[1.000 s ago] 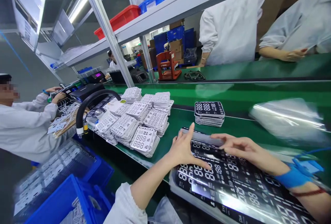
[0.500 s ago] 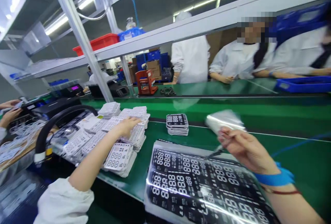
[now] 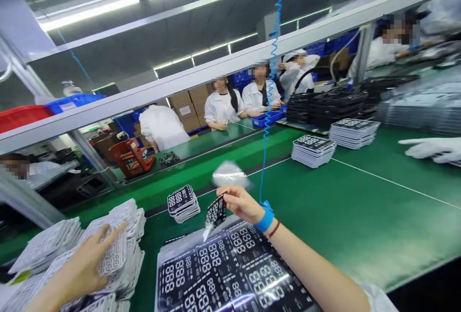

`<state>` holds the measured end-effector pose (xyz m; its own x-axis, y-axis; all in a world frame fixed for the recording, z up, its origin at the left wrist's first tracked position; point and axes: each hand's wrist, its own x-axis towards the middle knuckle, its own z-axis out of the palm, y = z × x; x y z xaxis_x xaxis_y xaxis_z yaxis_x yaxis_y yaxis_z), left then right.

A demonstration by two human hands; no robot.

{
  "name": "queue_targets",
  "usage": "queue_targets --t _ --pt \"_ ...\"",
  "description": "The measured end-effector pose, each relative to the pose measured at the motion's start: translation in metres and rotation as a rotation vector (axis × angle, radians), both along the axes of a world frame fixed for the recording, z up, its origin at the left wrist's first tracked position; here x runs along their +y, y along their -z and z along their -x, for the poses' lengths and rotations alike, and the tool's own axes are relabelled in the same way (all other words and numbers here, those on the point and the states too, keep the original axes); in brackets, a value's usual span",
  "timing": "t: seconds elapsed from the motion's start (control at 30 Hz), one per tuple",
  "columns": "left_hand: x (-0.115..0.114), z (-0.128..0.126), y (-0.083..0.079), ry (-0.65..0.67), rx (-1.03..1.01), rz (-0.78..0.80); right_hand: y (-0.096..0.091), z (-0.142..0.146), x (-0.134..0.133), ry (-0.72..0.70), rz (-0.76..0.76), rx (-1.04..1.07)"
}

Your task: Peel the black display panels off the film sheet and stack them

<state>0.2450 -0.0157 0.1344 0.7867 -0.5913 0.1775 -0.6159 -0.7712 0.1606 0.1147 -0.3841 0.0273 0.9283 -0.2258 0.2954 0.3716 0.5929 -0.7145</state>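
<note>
Green workbench (image 3: 360, 206): the right hand (image 3: 241, 204) pinches a small black panel (image 3: 216, 213) above a larger black sheet (image 3: 230, 273), while the open left hand (image 3: 79, 266) rests on a stack of white panels (image 3: 113, 257).

Small black digit-printed panel (image 3: 216, 213), upright, pinched in the right hand (image 3: 241, 204), lower centre; stack of white panels (image 3: 115, 257) under the splayed left hand (image 3: 77, 269), lower left.

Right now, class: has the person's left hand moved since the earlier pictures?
Yes: the left hand went leftward off the black sheet onto the stacked white panels.
</note>
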Motion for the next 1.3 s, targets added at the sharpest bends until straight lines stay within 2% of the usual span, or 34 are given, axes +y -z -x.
queue_targets --t 0.07,0.1,0.13,0.23,0.27,0.33,0.43,0.57,0.63,0.73,0.8,0.9,1.07,1.3 --pt "-0.018 0.017 -0.005 0.068 -0.021 0.188 0.002 -0.003 0.000 0.017 -0.018 0.015" --pt "-0.030 0.028 -0.006 0.098 0.053 0.304 0.004 -0.004 0.000 0.028 -0.025 0.021" --pt "-0.045 0.038 -0.005 0.129 0.167 0.501 0.006 -0.006 0.000 0.041 -0.030 0.025" --pt "-0.095 0.062 0.009 0.225 0.765 1.095 0.011 -0.009 -0.001 0.079 -0.036 0.033" --pt "-0.113 0.065 0.016 0.255 0.946 1.237 0.012 -0.010 -0.002 0.089 -0.035 0.038" --pt "-0.144 0.067 0.033 0.280 1.279 1.353 0.013 -0.011 -0.003 0.101 -0.032 0.051" --pt "-0.178 0.062 0.057 0.297 1.538 1.434 0.014 -0.009 -0.003 0.100 -0.035 0.078" --pt "-0.201 0.057 0.081 0.192 1.727 1.520 0.015 -0.003 0.001 0.157 0.025 0.123" --pt "-0.205 0.056 0.090 0.162 1.777 1.518 0.016 0.000 0.004 0.251 0.141 0.142" --pt "-0.207 0.056 0.099 0.212 1.857 1.452 0.016 0.005 0.010 0.388 0.372 0.159" --pt "-0.207 0.055 0.103 0.279 1.905 1.405 0.015 0.008 0.014 0.472 0.487 0.148" --pt "-0.206 0.054 0.105 0.355 1.950 1.352 0.014 0.011 0.019 0.570 0.572 0.122" --pt "-0.206 0.054 0.105 0.397 1.974 1.297 0.012 0.016 0.022 0.589 0.622 0.123" --pt "-0.205 0.055 0.105 0.443 1.975 1.308 0.011 0.018 0.023 0.638 0.629 0.117"
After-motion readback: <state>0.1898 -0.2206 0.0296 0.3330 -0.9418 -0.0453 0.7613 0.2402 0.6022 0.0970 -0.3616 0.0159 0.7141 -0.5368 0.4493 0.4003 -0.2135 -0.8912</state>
